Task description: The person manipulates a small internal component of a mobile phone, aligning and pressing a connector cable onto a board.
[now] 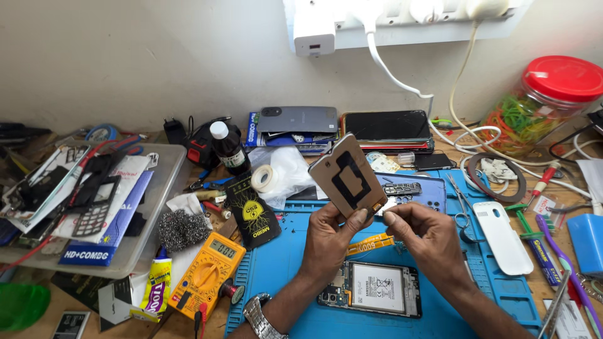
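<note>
My left hand holds up a flat phone screen panel, its tan back with black strips turned toward me. My right hand pinches at the panel's lower right corner, next to the left thumb. Below both hands an opened phone lies on the blue work mat, its white battery and circuit board showing. An orange flex strip lies on the mat between the hands and the opened phone.
A yellow multimeter sits at the mat's left edge, with a steel wool ball and dark bottle behind. A cluttered tray fills the left. Phones are stacked at the wall; a white back cover, tweezers, and a red-lidded jar are right.
</note>
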